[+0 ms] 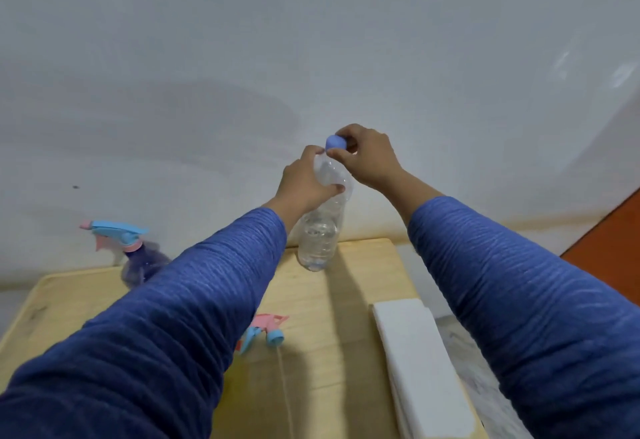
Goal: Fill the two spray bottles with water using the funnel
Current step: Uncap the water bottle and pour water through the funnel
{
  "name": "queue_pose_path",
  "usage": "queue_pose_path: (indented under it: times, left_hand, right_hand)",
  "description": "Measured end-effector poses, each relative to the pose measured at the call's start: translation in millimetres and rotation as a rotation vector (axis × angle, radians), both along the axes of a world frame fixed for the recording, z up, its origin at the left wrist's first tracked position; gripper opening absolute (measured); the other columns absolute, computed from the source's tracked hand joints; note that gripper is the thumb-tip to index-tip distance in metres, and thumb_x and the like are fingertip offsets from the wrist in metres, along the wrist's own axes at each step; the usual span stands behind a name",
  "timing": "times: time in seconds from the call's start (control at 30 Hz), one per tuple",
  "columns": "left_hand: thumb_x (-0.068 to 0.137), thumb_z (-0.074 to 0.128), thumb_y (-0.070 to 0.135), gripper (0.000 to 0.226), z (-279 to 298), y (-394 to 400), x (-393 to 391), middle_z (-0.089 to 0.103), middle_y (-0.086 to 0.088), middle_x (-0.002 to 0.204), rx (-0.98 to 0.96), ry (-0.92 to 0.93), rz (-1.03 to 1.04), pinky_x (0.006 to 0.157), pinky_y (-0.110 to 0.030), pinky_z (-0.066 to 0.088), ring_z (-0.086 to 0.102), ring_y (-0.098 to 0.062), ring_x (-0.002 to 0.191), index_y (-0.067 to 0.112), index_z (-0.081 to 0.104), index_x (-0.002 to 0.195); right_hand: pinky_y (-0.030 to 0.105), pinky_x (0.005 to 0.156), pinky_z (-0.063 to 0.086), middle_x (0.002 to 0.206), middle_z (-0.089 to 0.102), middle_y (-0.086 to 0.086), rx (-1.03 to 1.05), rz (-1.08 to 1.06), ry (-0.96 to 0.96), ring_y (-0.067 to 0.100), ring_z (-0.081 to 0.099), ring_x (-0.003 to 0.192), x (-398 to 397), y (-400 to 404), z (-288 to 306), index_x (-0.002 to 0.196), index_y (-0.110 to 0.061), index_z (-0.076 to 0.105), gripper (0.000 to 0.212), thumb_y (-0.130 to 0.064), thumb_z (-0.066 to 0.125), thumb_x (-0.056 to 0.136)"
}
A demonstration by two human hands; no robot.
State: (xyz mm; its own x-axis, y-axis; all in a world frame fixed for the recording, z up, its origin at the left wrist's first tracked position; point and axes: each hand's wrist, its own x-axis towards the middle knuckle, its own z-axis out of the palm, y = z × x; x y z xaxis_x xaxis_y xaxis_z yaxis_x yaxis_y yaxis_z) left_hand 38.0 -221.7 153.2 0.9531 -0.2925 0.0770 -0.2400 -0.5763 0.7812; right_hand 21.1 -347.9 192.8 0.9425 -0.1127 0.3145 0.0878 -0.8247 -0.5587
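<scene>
left hand [304,182] gripping water bottle [320,230], right hand [363,158] pinching cap [335,142]

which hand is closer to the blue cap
Right. The right hand pinches the cap itself; the left hand grips the water bottle just below it.

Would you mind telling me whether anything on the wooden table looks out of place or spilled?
No spill shows. One oddity: a detached spray head with its dip tube lies flat on the wooden table, off its bottle. The purple spray bottle stands capped. The left hand grips the upright water bottle; the right hand pinches its blue cap.
</scene>
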Motion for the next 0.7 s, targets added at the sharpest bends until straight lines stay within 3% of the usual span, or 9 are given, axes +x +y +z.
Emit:
queue_pose_path:
  times: [0.4,0.57,0.7]
  left_hand:
    - [0.065,0.082,0.036,0.066,3.8,22.2,-81.9,0.056,-0.001,0.124,-0.175,-0.057,0.003,0.086,-0.024,0.041,0.052,-0.020,0.113,0.032,0.049,0.122]
    - [0.064,0.082,0.039,0.068,-2.1,41.0,-128.0,0.055,0.003,0.124,-0.210,-0.014,-0.065,0.088,-0.027,0.043,0.052,-0.018,0.112,0.038,0.048,0.124]
    - [0.064,0.081,0.040,0.070,-10.9,54.3,-157.1,0.055,0.004,0.125,-0.214,0.011,-0.125,0.091,-0.028,0.043,0.052,-0.017,0.114,0.038,0.047,0.126]
  right_hand:
    - [0.007,0.069,0.039,0.097,0.064,-0.003,0.101,-0.031,-0.124,0.010,0.057,0.083,-90.3,20.5,1.5,0.109,-0.010,0.062,0.026,-0.020,0.065,0.085]
    - [0.009,0.068,0.040,0.093,0.063,-0.005,0.078,-0.081,-0.093,0.010,0.058,0.082,-143.1,37.9,4.9,0.105,-0.013,0.064,0.022,-0.022,0.065,0.084]
    - [0.018,0.074,0.046,0.094,0.067,-0.003,0.075,-0.120,-0.069,0.012,0.061,0.084,-177.0,49.9,-1.6,0.103,-0.013,0.065,0.022,-0.024,0.066,0.084]
